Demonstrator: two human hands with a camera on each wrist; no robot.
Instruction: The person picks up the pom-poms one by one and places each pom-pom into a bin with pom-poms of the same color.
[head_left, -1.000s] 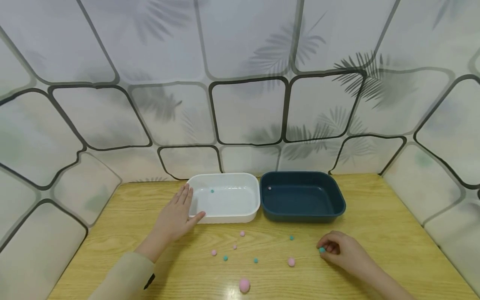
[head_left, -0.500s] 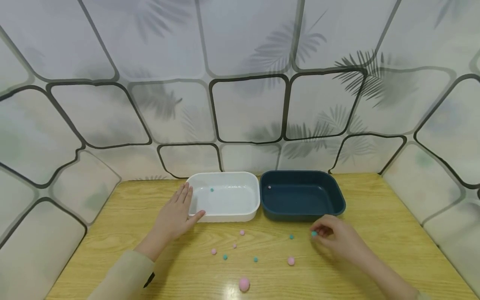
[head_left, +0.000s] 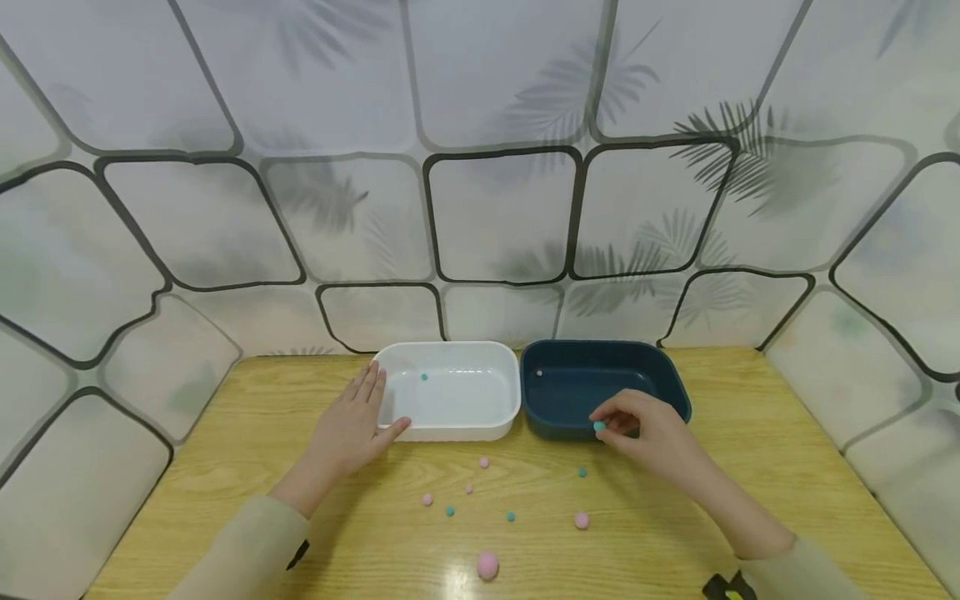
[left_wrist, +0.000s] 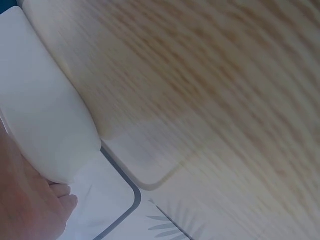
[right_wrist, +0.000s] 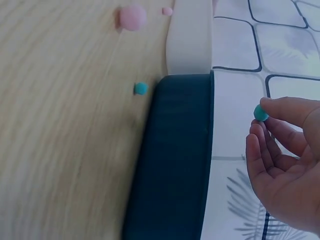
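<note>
Seemingly mid-placing, the right hand [head_left: 651, 431] is pinching a teal ball [head_left: 599, 426] near the navy tray [head_left: 558, 427], probably needing to reach the white tray [head_left: 457, 433], which the straight-fingered left hand [head_left: 347, 435] is touching.

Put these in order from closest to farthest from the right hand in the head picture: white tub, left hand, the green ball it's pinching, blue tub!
1. Green ball: pinched by the right hand.
2. Blue tub: partly behind that hand, on the right.
3. White tub: next one to the left.
4. Left hand: at that tub's left end.
</note>
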